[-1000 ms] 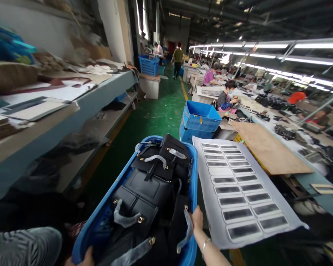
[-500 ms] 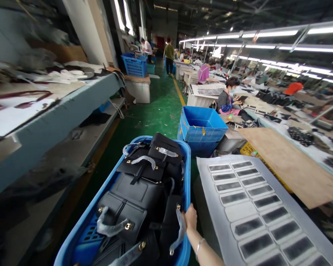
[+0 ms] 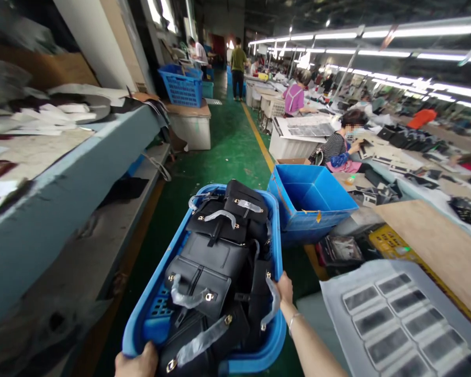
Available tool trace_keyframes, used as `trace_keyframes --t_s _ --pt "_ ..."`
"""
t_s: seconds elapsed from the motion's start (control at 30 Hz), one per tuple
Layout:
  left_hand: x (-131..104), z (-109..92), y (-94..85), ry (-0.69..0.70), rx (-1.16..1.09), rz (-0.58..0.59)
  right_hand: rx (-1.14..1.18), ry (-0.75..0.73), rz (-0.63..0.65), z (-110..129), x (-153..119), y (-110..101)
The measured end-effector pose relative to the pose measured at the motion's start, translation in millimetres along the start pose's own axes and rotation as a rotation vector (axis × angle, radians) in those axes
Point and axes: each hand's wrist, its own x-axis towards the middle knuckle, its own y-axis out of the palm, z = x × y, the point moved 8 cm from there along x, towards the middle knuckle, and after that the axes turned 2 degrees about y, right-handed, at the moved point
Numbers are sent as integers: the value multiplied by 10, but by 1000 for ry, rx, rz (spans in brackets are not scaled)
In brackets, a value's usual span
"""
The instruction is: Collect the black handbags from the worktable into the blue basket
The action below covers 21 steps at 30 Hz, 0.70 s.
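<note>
Left hand [image 3: 137, 361] now in view, clamped on near-left rim of the rounded blue plastic basket [image 3: 278, 235]; half a second ago almost out of frame. Right hand [image 3: 284, 289] still grips right rim. Black bags with plastic-wrapped handles [image 3: 212, 256] inside, same layout. Basket over green floor, now just beside the open blue box [image 3: 317, 222]. White sheet with dark rectangles [image 3: 401, 314] shifted lower right, partly cut off.

Tube lights [image 3: 419, 31] glaring; edges blurred (ceiling [image 3: 361, 10] dim)
</note>
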Motion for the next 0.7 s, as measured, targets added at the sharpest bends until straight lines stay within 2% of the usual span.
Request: trace_keyframes --t_s 0.17,0.4,0.6,0.7 --pt "999 -1502 -43 -28 9 70 -46 20 13 1291 1202 245" --pt "2354 -3794 -317 26 -66 11 -78 43 25 3254 2878 464" --pt "3781 -5679 -220 -30 0 101 -74 31 24 4997 4365 720" --pt "4540 -6744 -250 3 33 117 -57 42 9 5899 5117 853"
